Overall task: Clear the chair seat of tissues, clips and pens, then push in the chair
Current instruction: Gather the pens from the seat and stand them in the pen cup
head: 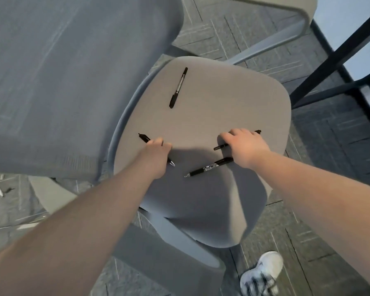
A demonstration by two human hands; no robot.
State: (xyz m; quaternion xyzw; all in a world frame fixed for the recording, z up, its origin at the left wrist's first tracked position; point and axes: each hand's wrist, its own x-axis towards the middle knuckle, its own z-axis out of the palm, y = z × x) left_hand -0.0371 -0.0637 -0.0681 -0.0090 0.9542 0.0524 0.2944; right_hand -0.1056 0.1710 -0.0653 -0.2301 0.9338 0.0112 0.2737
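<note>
The grey chair seat (212, 107) fills the middle of the view, with several black pens on it. My left hand (156, 154) is closed around one black pen (144, 137) at the seat's left side; the pen's tip pokes out below the hand. My right hand (244, 144) is closed over a second black pen (220, 146) on the right side, which still lies on the seat. A third pen (209, 167) with a clear barrel rests just under my right wrist. A fourth pen (178, 87) lies alone toward the back of the seat. No tissues or clips show.
The chair's mesh backrest (62, 82) rises at the left. An armrest (282, 9) curves at the top right, and black desk legs (333, 58) stand at the right. Grey carpet tiles cover the floor. My white shoe (261, 274) is at the bottom right.
</note>
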